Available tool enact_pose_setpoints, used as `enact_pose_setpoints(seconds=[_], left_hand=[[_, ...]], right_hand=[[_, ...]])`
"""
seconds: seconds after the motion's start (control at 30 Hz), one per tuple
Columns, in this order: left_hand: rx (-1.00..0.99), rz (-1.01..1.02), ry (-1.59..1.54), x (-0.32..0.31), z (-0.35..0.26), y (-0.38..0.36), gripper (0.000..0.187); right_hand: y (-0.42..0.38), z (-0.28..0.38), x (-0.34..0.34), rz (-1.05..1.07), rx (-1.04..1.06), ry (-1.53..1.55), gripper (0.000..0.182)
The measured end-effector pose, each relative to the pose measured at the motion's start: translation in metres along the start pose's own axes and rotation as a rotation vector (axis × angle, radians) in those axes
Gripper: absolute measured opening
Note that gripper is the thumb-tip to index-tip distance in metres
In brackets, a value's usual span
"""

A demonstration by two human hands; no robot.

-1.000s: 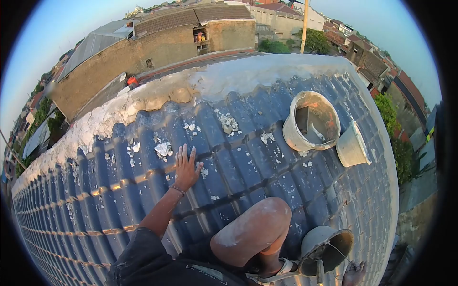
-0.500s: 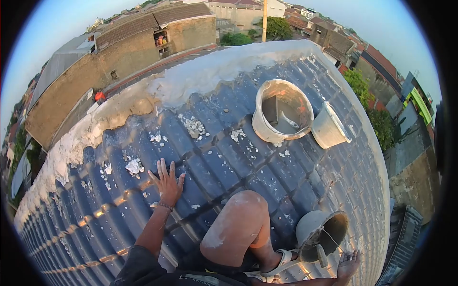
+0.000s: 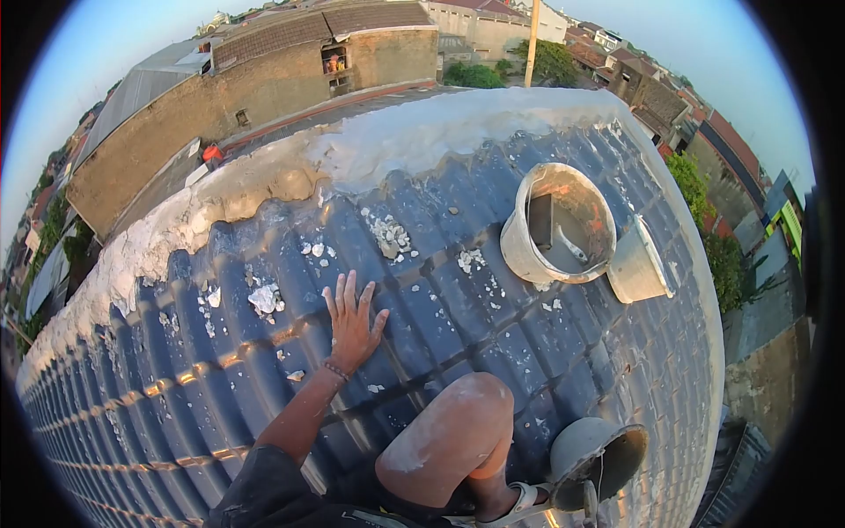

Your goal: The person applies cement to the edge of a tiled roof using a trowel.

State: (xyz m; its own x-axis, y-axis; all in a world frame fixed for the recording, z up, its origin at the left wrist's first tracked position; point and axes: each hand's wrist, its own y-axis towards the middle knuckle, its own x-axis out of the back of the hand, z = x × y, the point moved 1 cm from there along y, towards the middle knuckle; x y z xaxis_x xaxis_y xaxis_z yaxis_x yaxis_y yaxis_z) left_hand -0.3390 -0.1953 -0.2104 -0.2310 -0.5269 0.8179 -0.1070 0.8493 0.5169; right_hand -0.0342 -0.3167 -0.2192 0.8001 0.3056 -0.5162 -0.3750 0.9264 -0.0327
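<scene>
My left hand (image 3: 355, 327) lies palm down on the dark roof tiles (image 3: 414, 330), its fingers spread and holding nothing. Pale mortar crumbs (image 3: 265, 299) are scattered just beyond its fingertips. At the lower right a tilted bucket (image 3: 588, 444) rests beside my sandalled foot, its mouth turned to the right. A wire handle crosses that mouth, and a grey tool handle (image 3: 591, 503) shows at its lower rim. My right hand is out of view.
A larger bucket (image 3: 514, 231) holds grey mix, a flat board and a brush (image 3: 570, 246). Against it leans a smaller pale bucket (image 3: 640, 262). The mortared ridge (image 3: 387, 145) runs along the top, and the roof edge (image 3: 711, 352) drops off at right.
The view has shifted, so the roof and buckets sit further right and lower. My right hand, by the tilted bucket before, has left the view. My left hand stays on the tiles.
</scene>
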Motion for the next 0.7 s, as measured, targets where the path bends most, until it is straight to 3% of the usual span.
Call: enact_pose_setpoints(seconds=[0.17,0.33,0.4,0.5,0.53,0.57,0.6,0.67,0.7], left_hand=[[-0.111,0.004,-0.05,-0.024,-0.003,0.055,0.053],[-0.207,0.051,-0.086,-0.046,-0.025,0.055,0.054],[-0.482,0.167,-0.076,-0.053,-0.041,0.043,0.054],[-0.421,0.219,-0.191,-0.06,-0.055,0.034,0.054],[-0.447,0.229,-0.216,-0.059,-0.058,0.033,0.054],[-0.361,0.226,-0.222,-0.054,-0.055,0.033,0.053],[-0.29,0.231,-0.242,-0.053,-0.056,0.035,0.053],[-0.307,0.251,-0.247,-0.06,-0.055,0.035,0.053],[-0.298,0.243,-0.221,-0.062,-0.056,0.035,0.052]], right_hand=[[0.001,0.0,0.006,-0.048,0.097,-0.263,0.047],[0.008,-0.01,0.016,-0.075,0.031,-0.234,0.045],[0.01,-0.006,0.011,-0.058,-0.007,-0.224,0.041],[0.0,0.012,0.004,-0.043,-0.075,-0.326,0.035],[-0.016,0.031,0.009,-0.115,-0.095,-0.518,0.034],[-0.048,0.064,0.026,-0.246,-0.157,-0.871,0.033],[-0.094,0.104,0.05,-0.401,-0.353,-1.307,0.032],[-0.189,0.171,0.106,-0.511,-1.097,-1.783,0.032],[-0.226,0.193,0.124,-0.46,-1.307,-1.816,0.032]])
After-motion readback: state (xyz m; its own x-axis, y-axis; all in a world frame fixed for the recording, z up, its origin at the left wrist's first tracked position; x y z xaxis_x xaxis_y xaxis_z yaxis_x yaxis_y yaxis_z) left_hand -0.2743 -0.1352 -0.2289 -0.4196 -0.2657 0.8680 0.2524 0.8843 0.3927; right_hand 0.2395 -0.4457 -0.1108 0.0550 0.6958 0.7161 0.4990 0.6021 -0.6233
